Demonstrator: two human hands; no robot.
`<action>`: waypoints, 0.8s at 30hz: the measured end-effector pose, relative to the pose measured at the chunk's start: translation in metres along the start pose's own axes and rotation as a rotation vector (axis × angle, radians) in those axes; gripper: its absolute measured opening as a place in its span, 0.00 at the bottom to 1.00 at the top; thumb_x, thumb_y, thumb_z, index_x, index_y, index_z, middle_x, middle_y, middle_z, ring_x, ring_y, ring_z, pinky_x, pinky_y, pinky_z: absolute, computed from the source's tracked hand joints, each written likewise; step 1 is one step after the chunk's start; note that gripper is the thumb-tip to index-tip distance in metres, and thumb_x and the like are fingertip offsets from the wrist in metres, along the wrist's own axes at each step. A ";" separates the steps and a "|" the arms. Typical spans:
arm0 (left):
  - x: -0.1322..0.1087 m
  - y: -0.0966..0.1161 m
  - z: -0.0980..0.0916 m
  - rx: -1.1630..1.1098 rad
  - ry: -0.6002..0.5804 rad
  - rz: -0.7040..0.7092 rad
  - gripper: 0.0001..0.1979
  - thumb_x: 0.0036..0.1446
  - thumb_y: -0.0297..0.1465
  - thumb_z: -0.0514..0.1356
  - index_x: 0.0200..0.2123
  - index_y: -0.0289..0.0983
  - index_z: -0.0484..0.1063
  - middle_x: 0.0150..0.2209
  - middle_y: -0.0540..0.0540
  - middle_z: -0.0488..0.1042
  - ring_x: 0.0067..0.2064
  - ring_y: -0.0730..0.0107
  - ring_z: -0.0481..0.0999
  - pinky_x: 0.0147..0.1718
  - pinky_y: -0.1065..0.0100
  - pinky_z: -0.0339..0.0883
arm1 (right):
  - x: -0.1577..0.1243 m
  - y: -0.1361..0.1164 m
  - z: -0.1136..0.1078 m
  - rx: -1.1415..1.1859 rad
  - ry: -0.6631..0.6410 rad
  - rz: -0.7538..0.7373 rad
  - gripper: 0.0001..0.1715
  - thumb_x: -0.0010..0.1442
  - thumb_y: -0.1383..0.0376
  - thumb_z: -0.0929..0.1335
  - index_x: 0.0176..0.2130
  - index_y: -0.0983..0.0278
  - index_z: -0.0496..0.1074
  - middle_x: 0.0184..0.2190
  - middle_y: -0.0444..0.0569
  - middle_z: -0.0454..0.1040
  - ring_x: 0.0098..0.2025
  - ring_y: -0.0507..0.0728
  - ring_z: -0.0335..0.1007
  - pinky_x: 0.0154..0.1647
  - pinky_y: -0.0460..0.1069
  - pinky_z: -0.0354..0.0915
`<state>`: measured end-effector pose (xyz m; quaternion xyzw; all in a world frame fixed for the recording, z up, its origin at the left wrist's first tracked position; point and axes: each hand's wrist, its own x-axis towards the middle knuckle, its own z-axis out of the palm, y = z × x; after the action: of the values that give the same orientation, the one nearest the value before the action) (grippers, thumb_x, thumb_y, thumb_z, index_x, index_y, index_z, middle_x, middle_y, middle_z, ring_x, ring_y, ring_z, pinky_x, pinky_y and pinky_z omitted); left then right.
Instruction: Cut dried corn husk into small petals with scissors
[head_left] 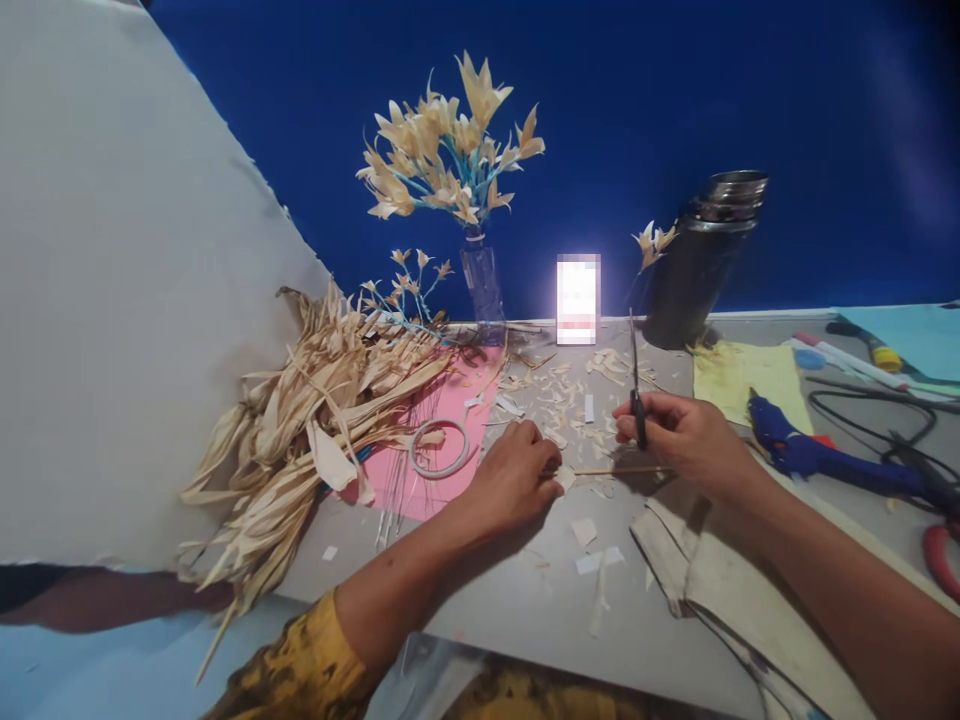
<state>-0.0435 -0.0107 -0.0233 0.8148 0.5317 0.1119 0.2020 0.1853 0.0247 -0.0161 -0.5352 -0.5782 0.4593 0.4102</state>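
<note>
My left hand [514, 480] pinches a small pale husk piece [565, 477] at the tip of a thin wooden stick [622, 470] lying across the grey board [525, 590]. My right hand [686, 435] grips the other end of the stick and also holds closed scissors [635, 385], whose blades point up and away. Several husk scraps [570, 390] lie scattered just beyond both hands.
A pile of dried corn husks [315, 420] and a tape ring [439, 448] on pink paper lie at left. A vase of husk flowers [457, 160], a steel flask [705, 255], a blue glue gun [810, 450] and yellow paper [739, 375] stand behind and to the right.
</note>
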 end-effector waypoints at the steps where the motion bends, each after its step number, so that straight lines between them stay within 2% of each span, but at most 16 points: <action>1: 0.000 0.001 0.000 -0.014 -0.007 0.006 0.08 0.56 0.30 0.61 0.40 0.39 0.75 0.45 0.43 0.69 0.49 0.58 0.67 0.47 0.61 0.64 | -0.001 0.001 0.001 0.006 -0.012 0.006 0.19 0.47 0.53 0.77 0.33 0.64 0.79 0.23 0.45 0.75 0.24 0.53 0.68 0.23 0.47 0.64; 6: 0.001 0.008 0.003 -0.090 -0.009 0.023 0.08 0.56 0.27 0.60 0.40 0.39 0.73 0.45 0.43 0.69 0.50 0.59 0.67 0.48 0.62 0.64 | -0.002 0.003 0.001 0.078 -0.007 0.032 0.19 0.44 0.55 0.78 0.32 0.64 0.77 0.25 0.45 0.76 0.25 0.53 0.69 0.25 0.47 0.67; 11: 0.002 0.010 0.021 -0.093 0.066 0.042 0.05 0.59 0.25 0.57 0.36 0.39 0.72 0.44 0.43 0.70 0.48 0.60 0.67 0.46 0.63 0.64 | 0.002 0.004 0.001 0.077 0.006 0.003 0.17 0.46 0.54 0.77 0.29 0.63 0.75 0.22 0.44 0.74 0.25 0.54 0.68 0.25 0.47 0.66; 14: 0.003 0.009 0.027 -0.072 0.084 0.047 0.08 0.62 0.25 0.53 0.34 0.38 0.71 0.42 0.42 0.71 0.46 0.61 0.67 0.43 0.62 0.63 | 0.005 0.006 0.002 0.057 -0.003 -0.003 0.19 0.46 0.51 0.77 0.28 0.63 0.75 0.23 0.46 0.75 0.26 0.56 0.70 0.27 0.49 0.67; 20: 0.002 0.006 0.015 -0.147 0.149 0.001 0.06 0.64 0.28 0.52 0.37 0.39 0.68 0.41 0.44 0.71 0.45 0.61 0.67 0.45 0.61 0.63 | 0.002 -0.003 0.001 -0.001 0.018 0.023 0.22 0.46 0.46 0.76 0.25 0.61 0.74 0.22 0.48 0.75 0.26 0.57 0.72 0.26 0.49 0.67; 24: 0.002 0.006 0.010 -0.119 0.118 0.019 0.07 0.65 0.30 0.54 0.36 0.38 0.71 0.41 0.43 0.71 0.46 0.61 0.68 0.47 0.61 0.62 | 0.001 -0.007 0.000 -0.020 0.006 0.039 0.20 0.47 0.48 0.75 0.26 0.62 0.75 0.22 0.47 0.75 0.26 0.56 0.72 0.25 0.48 0.67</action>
<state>-0.0338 -0.0135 -0.0295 0.7984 0.5272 0.1932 0.2175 0.1838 0.0255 -0.0091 -0.5517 -0.5711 0.4598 0.3976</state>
